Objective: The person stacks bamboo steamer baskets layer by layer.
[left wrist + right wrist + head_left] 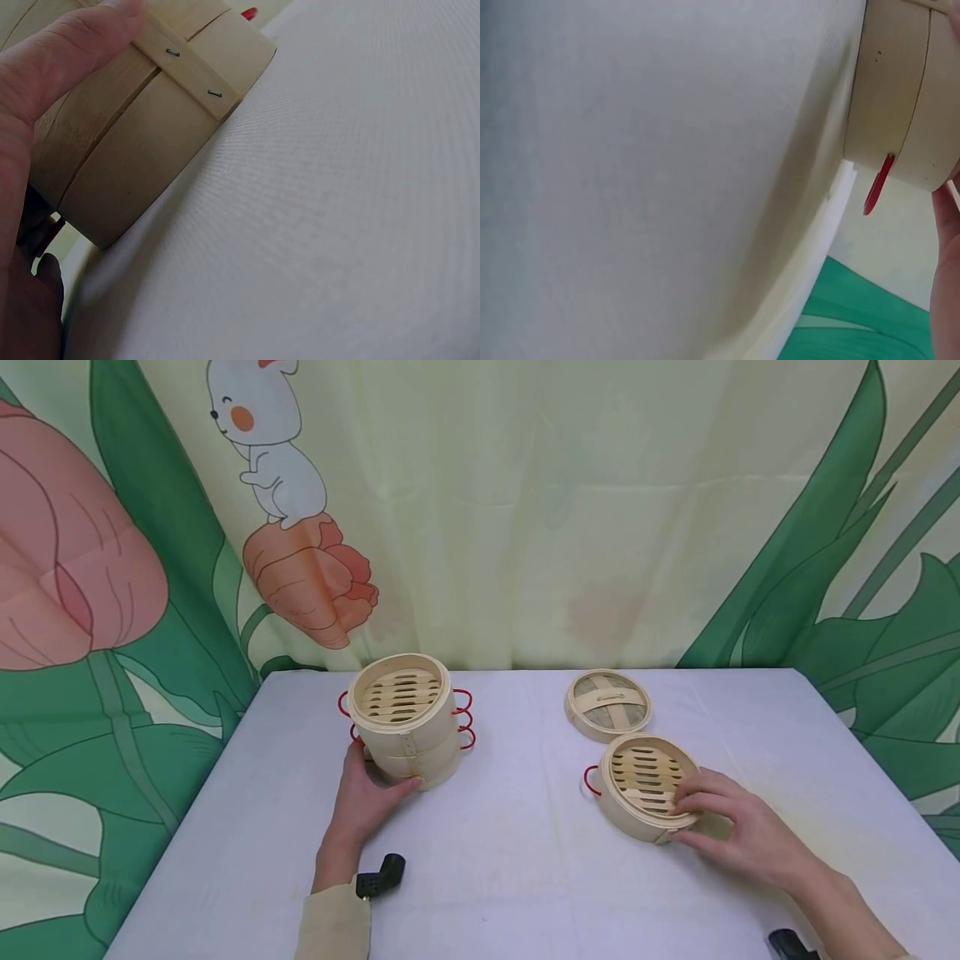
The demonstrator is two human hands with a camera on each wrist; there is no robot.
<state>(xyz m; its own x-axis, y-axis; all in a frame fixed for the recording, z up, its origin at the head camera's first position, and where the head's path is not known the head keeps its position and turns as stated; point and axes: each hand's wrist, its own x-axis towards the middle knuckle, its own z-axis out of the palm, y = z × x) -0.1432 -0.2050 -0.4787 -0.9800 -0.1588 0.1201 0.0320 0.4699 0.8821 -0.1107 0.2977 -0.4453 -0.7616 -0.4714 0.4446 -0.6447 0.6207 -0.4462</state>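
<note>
A stack of round bamboo steamer baskets [416, 752] with red loop handles stands at the left of the table, its top slatted floor facing up. My left hand [367, 797] grips its lower part, thumb across the front and fingers round the left side. In the left wrist view the thumb lies over the stack's wall [142, 142]. Further right, my right hand [738, 827] holds a single bamboo steamer basket [626, 814] by its near right rim, fingers over the inside and thumb outside. The right wrist view shows that basket's side [892, 97] and one red handle [879, 184].
Just behind the single basket lies a round bamboo lid [608, 704] with crossed strips and a small loop. White cloth covers the table [517, 860]. A printed curtain [525, 527] hangs behind its far edge. Black devices [381, 877] sit at both wrists.
</note>
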